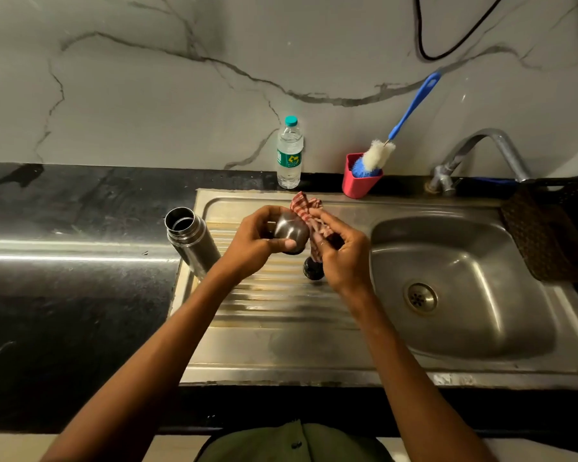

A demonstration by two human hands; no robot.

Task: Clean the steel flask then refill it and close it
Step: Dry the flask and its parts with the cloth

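Taking the open, cylindrical steel flask body [190, 240] as the landmark: it stands upright and uncapped at the left edge of the ribbed stainless drainboard [274, 308]. Just to its right, held above the drainboard, the left hand [254, 240] has its grip curled round the rounded steel cup-lid [291, 233], while the right hand [342, 253] pinches a red-and-white checked cloth [309, 215] against that lid.

The step in hand looks like wiping the lid. To do it well, I judge the left hand should turn the lid slowly while the cloth presses firmly and covers the rim and the inside, not only the dome. A small dark round stopper [313, 268] lies on the drainboard below the hands, right of the flask; it likely needs wiping too.

Counted: one flask body, one cup-lid, one stopper, one cloth, two hands. Beyond the flask, to its right against the wall, are one clear plastic water bottle with a teal cap [290, 155] and one blue-handled bottle brush [386, 148] in one red cup [357, 183].
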